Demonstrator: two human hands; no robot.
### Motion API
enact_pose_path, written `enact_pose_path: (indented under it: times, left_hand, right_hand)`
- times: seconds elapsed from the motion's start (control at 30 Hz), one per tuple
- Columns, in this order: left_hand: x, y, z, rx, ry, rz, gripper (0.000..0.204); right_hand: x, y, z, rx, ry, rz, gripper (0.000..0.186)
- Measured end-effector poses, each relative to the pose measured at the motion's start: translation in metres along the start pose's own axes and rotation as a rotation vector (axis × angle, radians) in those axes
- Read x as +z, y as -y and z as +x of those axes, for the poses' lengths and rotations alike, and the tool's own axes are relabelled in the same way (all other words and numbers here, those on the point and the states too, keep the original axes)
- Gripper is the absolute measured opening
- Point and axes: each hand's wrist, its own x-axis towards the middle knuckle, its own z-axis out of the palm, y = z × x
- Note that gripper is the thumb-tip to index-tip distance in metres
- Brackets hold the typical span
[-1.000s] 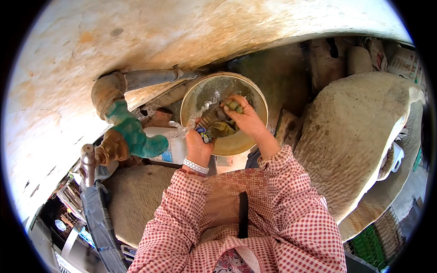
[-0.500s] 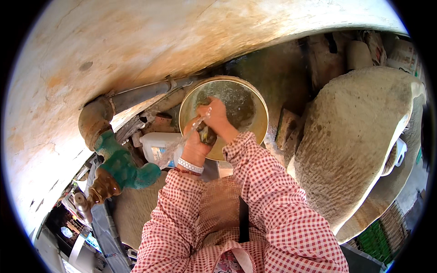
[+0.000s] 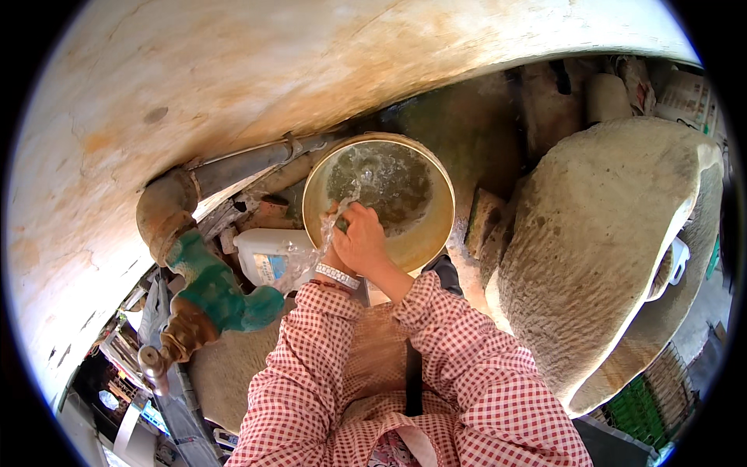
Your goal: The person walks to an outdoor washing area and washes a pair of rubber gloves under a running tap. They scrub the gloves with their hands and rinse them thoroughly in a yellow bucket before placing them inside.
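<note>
My right hand [image 3: 359, 237] is closed over my left hand [image 3: 333, 251] at the lower left rim of the bucket [image 3: 432, 237], fingers curled around something that they hide. My left hand, with a white band on its wrist, is mostly covered by my right. A clear stream of water [image 3: 310, 261] splashes from the green-wrapped tap [image 3: 218, 284] past both hands toward the bucket, whose cloudy, greenish water [image 3: 381, 183] is churned and bubbly.
A stained wall [image 3: 257, 70] curves behind rusty pipework [image 3: 167, 206]. A white jerrycan [image 3: 264, 253] stands left of the bucket. A large rough stone slab [image 3: 599, 233] takes up the right, with another stone surface [image 3: 222, 377] at lower left and a green crate [image 3: 638, 416] at lower right.
My hands have come together and moved toward the bucket's lower left rim, my right moving leftward. The greenish wet items visible in them a second ago are now hidden, exposing the water.
</note>
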Motion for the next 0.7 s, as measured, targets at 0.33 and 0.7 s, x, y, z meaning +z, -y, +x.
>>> enact_pose_path:
  times: [0.33, 0.7]
  left_hand:
    - [0.037, 0.001, 0.022, -0.009, -0.19, 0.137, 0.039]
    - [0.068, 0.008, 0.006, -0.128, -0.375, 0.234, 0.03]
  right_hand:
    - [-0.009, -0.002, 0.03, 0.274, -0.054, 0.019, 0.051]
    - [-0.02, -0.032, 0.065, 0.293, 0.112, -0.094, 0.044]
